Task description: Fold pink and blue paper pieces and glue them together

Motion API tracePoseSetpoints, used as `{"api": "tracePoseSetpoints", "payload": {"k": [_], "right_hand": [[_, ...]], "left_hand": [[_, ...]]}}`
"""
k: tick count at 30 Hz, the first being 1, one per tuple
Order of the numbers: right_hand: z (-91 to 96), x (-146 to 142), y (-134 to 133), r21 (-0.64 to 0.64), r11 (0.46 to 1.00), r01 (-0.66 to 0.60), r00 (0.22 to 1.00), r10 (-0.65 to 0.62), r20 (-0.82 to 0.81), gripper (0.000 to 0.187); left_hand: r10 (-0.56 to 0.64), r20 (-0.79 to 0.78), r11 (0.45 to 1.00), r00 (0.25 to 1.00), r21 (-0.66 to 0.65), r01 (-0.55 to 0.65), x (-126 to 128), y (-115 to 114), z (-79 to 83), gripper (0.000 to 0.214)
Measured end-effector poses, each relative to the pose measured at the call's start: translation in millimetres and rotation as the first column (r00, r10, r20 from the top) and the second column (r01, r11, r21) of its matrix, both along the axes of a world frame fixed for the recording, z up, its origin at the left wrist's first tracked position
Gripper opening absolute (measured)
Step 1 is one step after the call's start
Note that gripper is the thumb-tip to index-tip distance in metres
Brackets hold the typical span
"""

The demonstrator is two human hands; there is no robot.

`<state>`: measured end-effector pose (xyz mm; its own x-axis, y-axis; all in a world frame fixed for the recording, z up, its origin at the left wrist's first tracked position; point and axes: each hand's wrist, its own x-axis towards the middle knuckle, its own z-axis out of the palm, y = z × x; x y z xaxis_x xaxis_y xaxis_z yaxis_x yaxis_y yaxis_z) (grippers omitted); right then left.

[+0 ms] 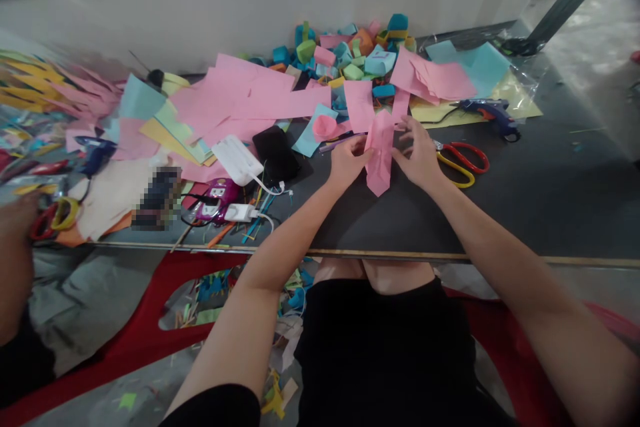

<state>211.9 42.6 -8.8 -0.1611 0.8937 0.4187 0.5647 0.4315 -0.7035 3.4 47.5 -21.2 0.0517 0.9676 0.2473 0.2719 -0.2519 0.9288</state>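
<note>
A folded strip of pink paper [379, 160] lies on the dark table [525, 200] between my two hands. My left hand [347, 161] pinches its left edge with closed fingers. On the other side, my right hand [419, 157] presses and grips the right edge, fingers curled over the paper. The paper's lower tip points toward me.
Red-and-yellow scissors [463, 160] lie just right of my right hand, with a blue glue gun [490, 113] behind them. Loose pink, blue and yellow sheets [250, 97] and folded paper boxes [350, 53] fill the back. A black phone [275, 153], a white charger [237, 160] and cables sit left. Another person's arm [15, 247] is at far left.
</note>
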Motion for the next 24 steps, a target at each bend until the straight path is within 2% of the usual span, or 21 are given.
{"api": "tracePoseSetpoints", "payload": {"k": [2,3,5,7,12,15,18,21,24], "right_hand": [[1.2,3.2,1.0,0.113,0.987,-0.111,0.973,0.085,0.216,0.049],[1.2,4.1,1.5,0.119,0.976,-0.182,0.94,0.137,0.314,0.04],[-0.7,4.4,2.8,0.07,0.955,-0.288,0.862,0.227,0.453,0.033],[-4.7,3.0,4.3,0.024,0.947,-0.321,0.817,0.263,0.513,0.039],[-12.5,1.6,9.0,0.023,0.947,-0.321,0.81,0.262,0.525,0.047],[-12.8,6.3,13.4,0.009,0.93,-0.366,0.793,0.307,0.526,0.048],[-11.4,12.5,17.5,-0.003,0.9,-0.435,0.775,0.376,0.508,0.05],[-8.9,15.6,18.3,-0.013,0.896,-0.444,0.781,0.394,0.484,0.05],[-6.7,15.3,16.2,-0.012,0.916,-0.4,0.818,0.363,0.447,0.043]], "left_hand": [[0.024,-0.079,1.0,0.997,-0.01,-0.025,-0.7,0.2,-1.9,0.04],[0.035,-0.121,0.999,0.992,-0.009,-0.036,-0.7,0.5,-3.0,0.047],[0.054,-0.19,0.999,0.98,0.009,-0.053,-0.3,1.7,-5.2,0.058],[0.063,-0.217,0.998,0.974,0.02,-0.06,-0.3,4.1,-7.3,0.061],[-0.009,-0.169,1.0,0.986,-0.008,0.007,-5.3,11.3,-9.4,0.057],[-0.095,-0.228,0.989,0.969,0.089,0.118,-10.7,13.8,-4.8,0.047],[-0.184,-0.366,0.955,0.912,0.154,0.254,-17.1,14.6,3.9,0.023],[-0.247,-0.509,0.897,0.825,0.202,0.393,-24.5,13.7,12.0,0.024],[-0.233,-0.618,0.836,0.751,0.268,0.48,-30.7,11.0,17.4,0.027]]}}
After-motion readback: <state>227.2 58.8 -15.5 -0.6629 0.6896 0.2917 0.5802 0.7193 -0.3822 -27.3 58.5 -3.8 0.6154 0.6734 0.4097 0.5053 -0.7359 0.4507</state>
